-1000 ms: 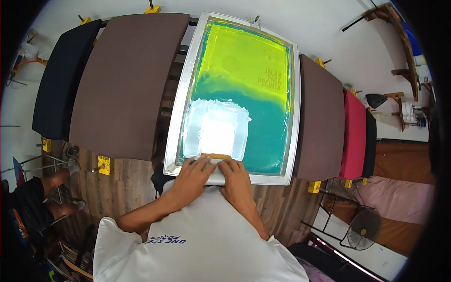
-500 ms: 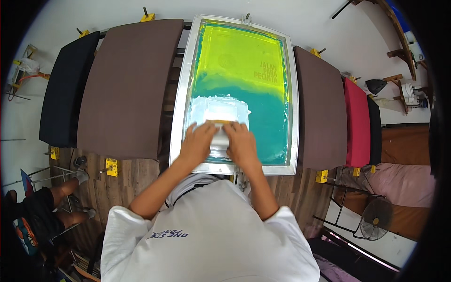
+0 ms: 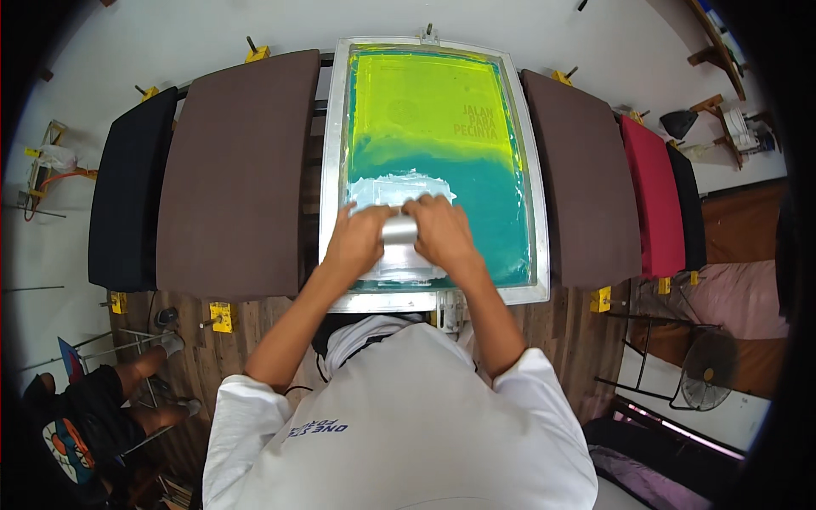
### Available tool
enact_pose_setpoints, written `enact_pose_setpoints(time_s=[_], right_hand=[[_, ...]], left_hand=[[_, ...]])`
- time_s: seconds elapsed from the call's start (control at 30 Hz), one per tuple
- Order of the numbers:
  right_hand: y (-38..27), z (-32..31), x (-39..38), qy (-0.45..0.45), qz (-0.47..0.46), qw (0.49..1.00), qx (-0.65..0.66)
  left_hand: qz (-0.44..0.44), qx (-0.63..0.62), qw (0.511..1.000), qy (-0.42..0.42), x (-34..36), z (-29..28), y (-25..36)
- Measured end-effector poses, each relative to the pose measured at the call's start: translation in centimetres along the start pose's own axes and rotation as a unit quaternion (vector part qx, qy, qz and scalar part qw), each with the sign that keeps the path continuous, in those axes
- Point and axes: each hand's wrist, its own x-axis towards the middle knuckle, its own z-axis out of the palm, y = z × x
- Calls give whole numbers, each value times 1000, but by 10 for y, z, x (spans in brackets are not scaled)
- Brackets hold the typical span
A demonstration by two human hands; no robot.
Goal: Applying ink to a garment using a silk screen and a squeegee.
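Note:
A screen-printing frame [image 3: 331, 170] with silvery metal edges lies in front of me. Its mesh [image 3: 493, 204] is green, with a yellow-green area at the far end. Across the near left part of the mesh I hold a squeegee [image 3: 399, 230] with a pale metallic handle. My left hand [image 3: 357, 240] is closed over its left end, fingers curled across the top. At the other end, my right hand [image 3: 444, 231] grips it the same way. White ink [image 3: 408, 185] lies on the mesh just beyond my fingers. The squeegee's blade is hidden.
Brown padded boards [image 3: 238, 174] flank the frame on both sides, with black and red [image 3: 653, 195] ones farther out. Yellow clamps [image 3: 221, 317] stick out along the near side. At lower left sits another person [image 3: 85, 408]. A fan [image 3: 709, 370] stands at lower right.
Both hands have shifted slightly away from me along the mesh with the squeegee, and its handle has changed tilt. The whole view has also shifted a little.

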Motion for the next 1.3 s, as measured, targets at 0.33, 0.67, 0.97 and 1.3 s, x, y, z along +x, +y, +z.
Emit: enact_pose_setpoints(time_s=[0.33,0.67,0.97,1.3], right_hand=[[0,20,24,-25,-10,998,49],[-23,18,-71,-33,-29,996,72],[1,-8,-9,0,22,999,40],[-22,33,-75,1,26,999,37]], left_hand=[[-1,-14,1000,-16,12,-8,-24],[-33,-47,996,-75,-72,-1,35],[33,-61,997,-23,14,-7,4],[9,6,998,-64,-68,34,10]])
